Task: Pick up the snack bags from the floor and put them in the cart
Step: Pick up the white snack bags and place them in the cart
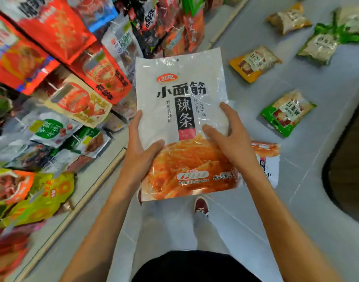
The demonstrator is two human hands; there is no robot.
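Hands hold one big snack bag (184, 127) flat and face-up at the centre of the view, above the grey floor (309, 176). The left hand (139, 151) grips the bag's left edge at about nine o'clock, thumb lying across the front and fingers tucked behind. The right hand (229, 137) grips the right edge at three o'clock, thumb on the front, fingers spread along the side. The bag is white on its upper half with black printed characters, and see-through below, showing orange-red strips inside.

A second bag of the same kind (268, 161) lies on the floor at four o'clock from the held one, partly hidden under the right wrist. Further out at two o'clock, more bags rest on the floor, well apart from each other: a green bag (287, 113), an orange-yellow bag (255, 63), a tan bag (288, 18) and a pale green bag (321, 45).

Shelves (58, 98) packed with hanging snack packets fill the nine to eleven o'clock side, blurred. One dark red shoe (201, 206) shows on the floor at six o'clock, just below the bag. A dark rounded shape at the right edge is too unclear to name.
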